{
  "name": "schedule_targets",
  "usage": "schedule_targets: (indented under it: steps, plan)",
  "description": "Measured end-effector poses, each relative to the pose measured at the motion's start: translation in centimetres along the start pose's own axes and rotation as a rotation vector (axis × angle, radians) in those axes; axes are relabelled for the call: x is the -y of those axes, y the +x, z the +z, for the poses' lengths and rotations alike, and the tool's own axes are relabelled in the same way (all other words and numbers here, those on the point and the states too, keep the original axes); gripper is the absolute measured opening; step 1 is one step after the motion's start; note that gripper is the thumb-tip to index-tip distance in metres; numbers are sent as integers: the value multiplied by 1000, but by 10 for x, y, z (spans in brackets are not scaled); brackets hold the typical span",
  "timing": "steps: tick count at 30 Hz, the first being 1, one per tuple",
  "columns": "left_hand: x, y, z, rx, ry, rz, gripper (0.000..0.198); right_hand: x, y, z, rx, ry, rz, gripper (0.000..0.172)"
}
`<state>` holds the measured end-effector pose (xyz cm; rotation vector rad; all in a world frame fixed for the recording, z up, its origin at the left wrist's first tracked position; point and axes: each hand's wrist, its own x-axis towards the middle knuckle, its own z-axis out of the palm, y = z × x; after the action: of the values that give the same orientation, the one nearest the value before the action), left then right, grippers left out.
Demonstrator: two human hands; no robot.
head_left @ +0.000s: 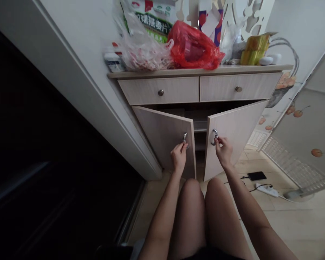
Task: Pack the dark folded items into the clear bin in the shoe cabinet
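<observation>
A pale wood cabinet stands in front of me, and its two lower doors are partly swung out. My left hand [179, 156] is closed on the curved metal handle [185, 136] of the left door [165, 133]. On the right door [233, 133], my right hand [223, 148] pinches the matching metal handle [215, 132]. Through the gap between the doors, a shelf [200, 125] shows in the dark interior. Most of the inside is hidden behind the doors.
Two shut drawers [158, 92] sit above the doors. On the cabinet top [249, 68] are a red plastic bag [193, 45], a clear bag [148, 54] and a white bottle [113, 61]. A power strip [267, 189] and black phone-like device [256, 176] lie on the floor at right.
</observation>
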<state>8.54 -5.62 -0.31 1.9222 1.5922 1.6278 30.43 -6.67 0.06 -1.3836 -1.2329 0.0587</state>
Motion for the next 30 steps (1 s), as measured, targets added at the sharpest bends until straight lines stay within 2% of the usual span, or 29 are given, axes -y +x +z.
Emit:
schedule_targets:
  steps: [4, 9, 12, 17, 30]
  plan:
    - [-10, 28, 38, 53, 85, -38, 19, -1, 17, 27, 48, -46, 38, 45]
    - [-15, 55, 60, 157, 150, -79, 20, 2, 37, 53, 108, -78, 72, 44]
    - [-16, 68, 70, 214, 185, -97, 26, 3, 47, 64, 128, -75, 81, 44]
    - [-15, 85, 82, 233, 243, -101, 29, 1, 61, 77, 179, -69, 111, 42]
    - [-12, 107, 95, 307, 222, -127, 26, -4, 87, 92, 223, -27, 138, 36]
